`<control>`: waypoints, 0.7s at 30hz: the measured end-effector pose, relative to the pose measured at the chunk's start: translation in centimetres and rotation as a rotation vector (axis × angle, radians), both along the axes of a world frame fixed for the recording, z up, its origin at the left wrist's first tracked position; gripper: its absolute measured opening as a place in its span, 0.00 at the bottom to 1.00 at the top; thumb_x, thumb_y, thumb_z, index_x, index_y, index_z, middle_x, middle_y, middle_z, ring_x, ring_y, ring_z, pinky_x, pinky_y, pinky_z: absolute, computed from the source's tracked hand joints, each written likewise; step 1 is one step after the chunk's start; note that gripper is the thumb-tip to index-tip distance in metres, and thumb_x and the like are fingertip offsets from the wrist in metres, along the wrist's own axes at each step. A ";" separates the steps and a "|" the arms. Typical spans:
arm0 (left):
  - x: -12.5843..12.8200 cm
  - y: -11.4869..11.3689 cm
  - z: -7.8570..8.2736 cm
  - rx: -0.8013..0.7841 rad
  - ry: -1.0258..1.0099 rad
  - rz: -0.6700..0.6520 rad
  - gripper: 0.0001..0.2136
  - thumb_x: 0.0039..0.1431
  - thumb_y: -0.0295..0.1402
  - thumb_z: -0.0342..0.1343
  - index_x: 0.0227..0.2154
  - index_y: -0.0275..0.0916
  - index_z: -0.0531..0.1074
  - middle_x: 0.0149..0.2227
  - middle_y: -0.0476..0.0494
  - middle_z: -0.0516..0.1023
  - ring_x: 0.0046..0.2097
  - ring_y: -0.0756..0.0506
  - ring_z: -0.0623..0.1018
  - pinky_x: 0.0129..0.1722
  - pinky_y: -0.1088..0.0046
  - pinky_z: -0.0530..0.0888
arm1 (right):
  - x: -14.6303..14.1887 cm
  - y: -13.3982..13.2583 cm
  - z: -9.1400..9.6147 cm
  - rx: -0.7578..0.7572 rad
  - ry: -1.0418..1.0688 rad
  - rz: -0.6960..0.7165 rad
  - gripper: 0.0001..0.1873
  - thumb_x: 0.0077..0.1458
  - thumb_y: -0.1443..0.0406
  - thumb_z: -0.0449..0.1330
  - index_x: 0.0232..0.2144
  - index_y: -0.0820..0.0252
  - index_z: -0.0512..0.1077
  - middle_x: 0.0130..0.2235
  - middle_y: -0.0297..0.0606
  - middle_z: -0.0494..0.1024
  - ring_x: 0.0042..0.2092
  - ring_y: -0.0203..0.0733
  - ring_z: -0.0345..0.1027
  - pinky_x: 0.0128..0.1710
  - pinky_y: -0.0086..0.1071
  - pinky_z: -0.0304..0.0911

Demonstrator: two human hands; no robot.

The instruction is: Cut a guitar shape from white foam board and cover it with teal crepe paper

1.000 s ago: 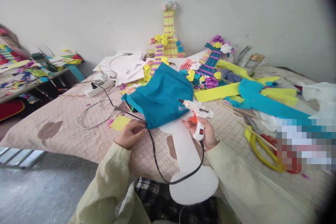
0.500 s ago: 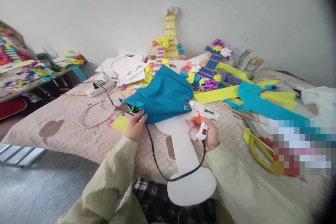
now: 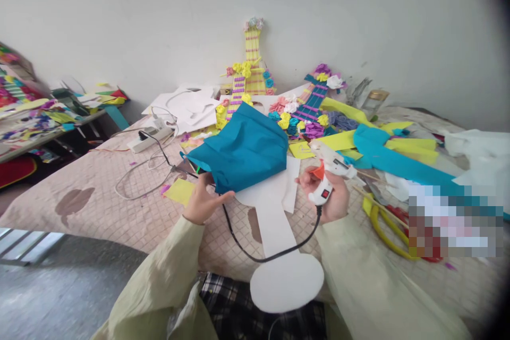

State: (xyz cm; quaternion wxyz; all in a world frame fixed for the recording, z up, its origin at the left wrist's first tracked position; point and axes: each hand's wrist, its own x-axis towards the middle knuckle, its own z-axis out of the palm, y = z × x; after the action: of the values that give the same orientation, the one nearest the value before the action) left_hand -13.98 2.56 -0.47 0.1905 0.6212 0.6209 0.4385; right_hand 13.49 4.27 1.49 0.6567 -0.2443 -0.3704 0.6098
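My right hand (image 3: 332, 201) is wrapped round the grip of a white hot glue gun (image 3: 330, 167) with an orange trigger and a red switch; its nozzle points up and left. Its black cord (image 3: 261, 255) loops across a white guitar-shaped cutout (image 3: 279, 244) that lies on the quilted table (image 3: 99, 196). My left hand (image 3: 203, 202) pinches the lower edge of a folded teal sheet (image 3: 243, 151) that covers the cutout's upper part. A small yellow paper (image 3: 180, 191) lies just left of that hand.
Two decorated paper guitars (image 3: 251, 71) with paper flowers lean at the back wall. Yellow and teal strips (image 3: 382, 151), wooden skewers and yellow-handled scissors (image 3: 384, 228) lie at the right. A white power strip (image 3: 149, 135) and cables sit at the left, beyond them a cluttered side table (image 3: 43, 111).
My right hand has carried the glue gun to the right, off the teal sheet. My left hand has moved up from the table and taken hold of the sheet's edge.
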 end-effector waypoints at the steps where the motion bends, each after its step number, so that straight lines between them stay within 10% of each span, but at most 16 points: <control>1: 0.0 0.2 -0.1 -0.046 0.029 -0.055 0.22 0.35 0.42 0.63 0.33 0.38 0.65 0.32 0.45 0.71 0.35 0.44 0.72 0.30 0.72 0.66 | 0.4 0.1 0.4 -0.001 0.001 -0.018 0.13 0.48 0.59 0.50 0.28 0.58 0.72 0.24 0.34 0.69 0.28 0.37 0.64 0.37 0.37 0.62; 8: -1.0 4.0 -0.5 -0.052 -0.032 -0.226 0.11 0.39 0.40 0.61 0.21 0.38 0.69 0.25 0.46 0.74 0.33 0.43 0.73 0.32 0.70 0.68 | 2.8 0.4 3.1 0.045 -0.145 -0.045 0.10 0.45 0.62 0.50 0.26 0.57 0.70 0.31 0.33 0.71 0.19 0.29 0.54 0.32 0.36 0.61; 17: -2.0 6.4 -1.7 -0.068 -0.090 -0.301 0.15 0.42 0.40 0.60 0.32 0.37 0.71 0.35 0.44 0.76 0.42 0.42 0.73 0.42 0.68 0.69 | 2.0 0.0 4.8 0.018 -0.807 0.360 0.08 0.46 0.62 0.55 0.24 0.59 0.72 0.14 0.31 0.64 0.21 0.37 0.60 0.22 0.30 0.54; 21: -2.2 6.1 -1.7 -0.112 -0.081 -0.296 0.11 0.41 0.40 0.60 0.22 0.37 0.70 0.24 0.47 0.74 0.32 0.44 0.73 0.32 0.70 0.70 | -1.0 0.3 4.3 -0.007 -1.045 0.503 0.08 0.46 0.62 0.56 0.23 0.61 0.72 0.16 0.30 0.67 0.20 0.34 0.60 0.20 0.28 0.53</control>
State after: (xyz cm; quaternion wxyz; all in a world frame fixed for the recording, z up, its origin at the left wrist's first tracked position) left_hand -16.20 8.65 -2.20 0.3121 0.6763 0.5377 0.3951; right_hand 12.45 4.56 5.76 0.2207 -0.4194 -0.6900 0.5470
